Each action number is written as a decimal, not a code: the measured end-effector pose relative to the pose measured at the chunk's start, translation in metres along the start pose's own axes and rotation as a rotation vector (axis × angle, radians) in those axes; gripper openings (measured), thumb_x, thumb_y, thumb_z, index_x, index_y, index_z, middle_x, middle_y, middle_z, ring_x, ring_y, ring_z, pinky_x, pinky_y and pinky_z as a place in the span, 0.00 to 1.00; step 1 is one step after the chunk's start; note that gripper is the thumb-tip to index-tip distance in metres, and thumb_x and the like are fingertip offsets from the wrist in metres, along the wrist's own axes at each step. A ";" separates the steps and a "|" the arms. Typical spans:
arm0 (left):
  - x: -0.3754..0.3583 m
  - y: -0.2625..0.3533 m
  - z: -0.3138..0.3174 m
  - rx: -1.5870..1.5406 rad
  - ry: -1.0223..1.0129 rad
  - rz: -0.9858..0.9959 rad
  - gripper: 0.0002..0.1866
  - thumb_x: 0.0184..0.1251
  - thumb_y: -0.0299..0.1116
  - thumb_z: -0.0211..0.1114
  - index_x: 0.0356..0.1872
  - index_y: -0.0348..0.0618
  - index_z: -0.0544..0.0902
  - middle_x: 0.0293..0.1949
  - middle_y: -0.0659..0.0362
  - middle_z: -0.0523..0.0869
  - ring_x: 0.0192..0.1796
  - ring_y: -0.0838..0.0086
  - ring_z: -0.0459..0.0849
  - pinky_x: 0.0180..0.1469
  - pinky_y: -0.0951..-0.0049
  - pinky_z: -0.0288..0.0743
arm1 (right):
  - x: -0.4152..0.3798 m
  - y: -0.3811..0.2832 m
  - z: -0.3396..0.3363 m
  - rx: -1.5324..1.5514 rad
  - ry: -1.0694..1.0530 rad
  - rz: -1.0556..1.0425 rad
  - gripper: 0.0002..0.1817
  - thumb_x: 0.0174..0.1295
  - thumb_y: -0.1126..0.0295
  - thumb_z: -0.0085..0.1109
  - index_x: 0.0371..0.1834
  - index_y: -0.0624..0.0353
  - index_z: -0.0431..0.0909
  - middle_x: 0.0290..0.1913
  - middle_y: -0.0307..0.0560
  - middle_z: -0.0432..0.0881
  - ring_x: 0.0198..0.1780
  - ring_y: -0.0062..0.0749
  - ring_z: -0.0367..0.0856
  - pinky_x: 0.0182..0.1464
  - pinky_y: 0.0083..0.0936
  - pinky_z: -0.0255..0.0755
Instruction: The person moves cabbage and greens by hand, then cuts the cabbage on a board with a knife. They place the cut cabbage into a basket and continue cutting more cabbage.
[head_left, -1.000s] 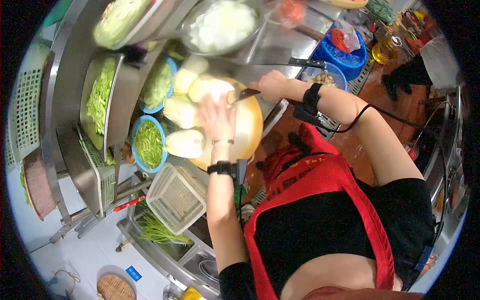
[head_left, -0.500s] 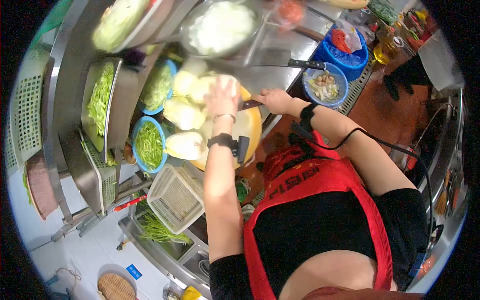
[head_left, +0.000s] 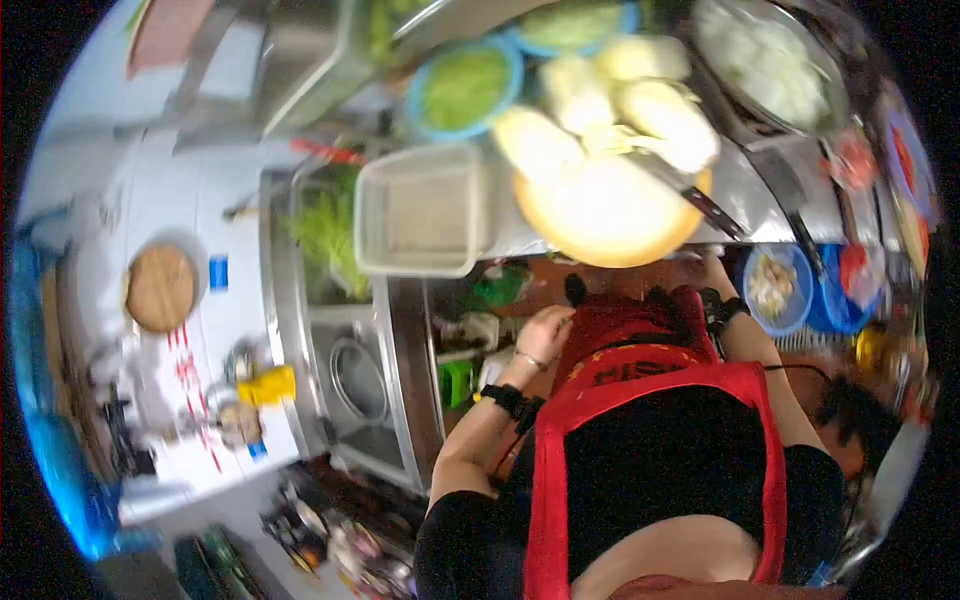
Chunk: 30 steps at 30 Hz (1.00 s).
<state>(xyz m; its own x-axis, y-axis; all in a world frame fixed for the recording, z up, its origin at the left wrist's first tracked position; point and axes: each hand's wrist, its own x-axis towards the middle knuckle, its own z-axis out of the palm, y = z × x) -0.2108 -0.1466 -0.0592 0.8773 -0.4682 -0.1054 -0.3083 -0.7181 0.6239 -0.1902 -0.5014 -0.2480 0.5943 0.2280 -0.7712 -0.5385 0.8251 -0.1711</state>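
Note:
My left hand point(head_left: 545, 334) is beside the red apron point(head_left: 640, 350), its fingertips at the cloth and too blurred to read. My right hand point(head_left: 706, 268) is low at the counter's front edge, mostly smeared and partly hidden. A knife with a dark riveted handle point(head_left: 713, 212) lies on the round cutting board point(head_left: 610, 225), apart from both hands. Several pale cabbage heads point(head_left: 672, 125) sit on and behind the board.
A translucent basket point(head_left: 368, 215) stands left of the board, beside a sink point(head_left: 350, 400) and leafy greens point(head_left: 335, 235). Behind are blue bowls point(head_left: 415, 90) of cut greens. A metal bowl point(head_left: 838, 100) of white pieces and a cleaver point(head_left: 785, 190) are rightward.
The view has swung toward the left side of the room. My hands have left the cabbage and the knife; both have come down to my body. The knife now lies on the board.

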 end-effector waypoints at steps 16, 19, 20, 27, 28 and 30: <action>-0.048 0.000 0.001 -0.098 0.115 -0.270 0.11 0.59 0.31 0.57 0.43 0.47 0.80 0.42 0.50 0.81 0.45 0.54 0.79 0.46 0.63 0.74 | -0.034 0.031 -0.050 -1.237 0.444 -0.585 0.17 0.49 0.68 0.58 0.42 0.62 0.71 0.41 0.51 0.74 0.42 0.42 0.74 0.40 0.33 0.71; -0.041 -0.018 -0.004 -0.159 0.115 -0.298 0.12 0.60 0.32 0.58 0.44 0.44 0.79 0.42 0.50 0.82 0.44 0.56 0.80 0.46 0.65 0.74 | -0.080 0.043 -0.052 -0.004 0.493 -0.327 0.13 0.54 0.69 0.52 0.41 0.64 0.71 0.35 0.46 0.71 0.34 0.36 0.70 0.34 0.31 0.69; -0.037 -0.025 -0.007 -0.150 0.071 -0.357 0.12 0.61 0.30 0.58 0.45 0.41 0.79 0.42 0.51 0.82 0.44 0.61 0.82 0.45 0.68 0.75 | -0.099 0.048 -0.057 0.073 0.442 -0.404 0.13 0.54 0.70 0.50 0.40 0.65 0.71 0.35 0.48 0.72 0.33 0.37 0.70 0.32 0.33 0.67; 0.006 -0.071 -0.051 -0.264 0.082 -0.262 0.12 0.61 0.29 0.59 0.45 0.43 0.80 0.42 0.53 0.83 0.42 0.70 0.83 0.44 0.73 0.75 | -0.186 0.077 -0.036 -0.115 0.598 -0.473 0.12 0.52 0.68 0.50 0.39 0.61 0.73 0.34 0.43 0.75 0.34 0.35 0.74 0.38 0.33 0.70; 0.008 -0.076 -0.063 -0.234 0.092 -0.260 0.11 0.60 0.29 0.59 0.45 0.43 0.80 0.42 0.53 0.83 0.42 0.70 0.83 0.45 0.73 0.75 | -0.168 0.094 -0.112 -0.251 0.506 -0.621 0.11 0.52 0.67 0.52 0.37 0.59 0.73 0.32 0.41 0.75 0.31 0.35 0.73 0.33 0.32 0.69; 0.002 -0.093 -0.088 -0.213 0.208 -0.150 0.09 0.60 0.28 0.60 0.42 0.44 0.81 0.39 0.54 0.84 0.41 0.70 0.83 0.44 0.74 0.76 | -0.155 0.112 -0.226 -0.341 0.588 -0.660 0.16 0.52 0.65 0.55 0.42 0.61 0.72 0.37 0.43 0.76 0.39 0.37 0.75 0.37 0.37 0.71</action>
<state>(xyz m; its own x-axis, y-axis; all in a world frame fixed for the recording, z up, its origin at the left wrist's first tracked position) -0.1483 -0.0355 -0.0498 0.9701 -0.2346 -0.0614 -0.1058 -0.6369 0.7636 -0.4778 -0.5607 -0.2858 0.4955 -0.6046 -0.6237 -0.4017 0.4771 -0.7817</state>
